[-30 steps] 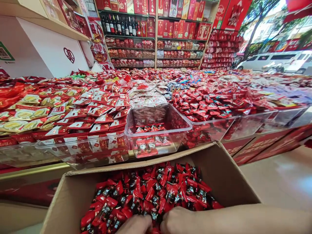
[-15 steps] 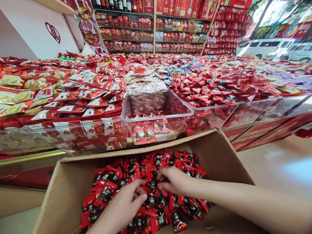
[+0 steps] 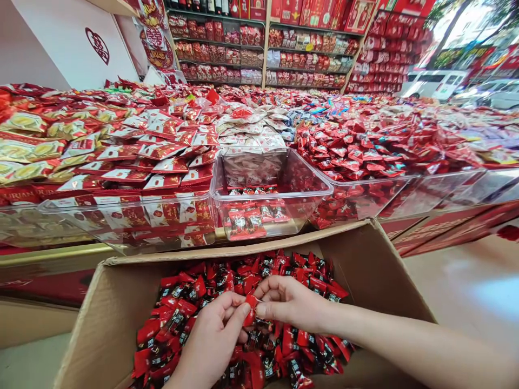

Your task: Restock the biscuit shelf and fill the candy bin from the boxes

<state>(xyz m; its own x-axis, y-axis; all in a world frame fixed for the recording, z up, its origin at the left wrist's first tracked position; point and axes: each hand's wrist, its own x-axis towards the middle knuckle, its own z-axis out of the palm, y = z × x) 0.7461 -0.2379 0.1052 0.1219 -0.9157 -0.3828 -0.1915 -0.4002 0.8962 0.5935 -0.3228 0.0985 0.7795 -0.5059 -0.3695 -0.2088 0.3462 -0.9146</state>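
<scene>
My left hand (image 3: 214, 329) pinches a red wrapped candy (image 3: 251, 310) between thumb and fingers. My right hand (image 3: 292, 303) has its thumb and curled fingers closed at the other end of the same candy. Both hands are over an open cardboard box (image 3: 377, 270) that holds a heap of red and black wrapped candies (image 3: 178, 319). Just beyond the box, a clear plastic bin (image 3: 275, 208) has a low layer of similar red and black candies at its bottom.
Left of the clear bin, red and white packets (image 3: 158, 167) are piled high. Small red packets (image 3: 348, 151) fill the bins to the right. Stocked shelves (image 3: 227, 56) stand behind, and a white van (image 3: 436, 84) shows outside at the right.
My hands have come together and now hold a candy between them; before, they were apart among the heap. The view has shifted slightly, moving the scene to the right.
</scene>
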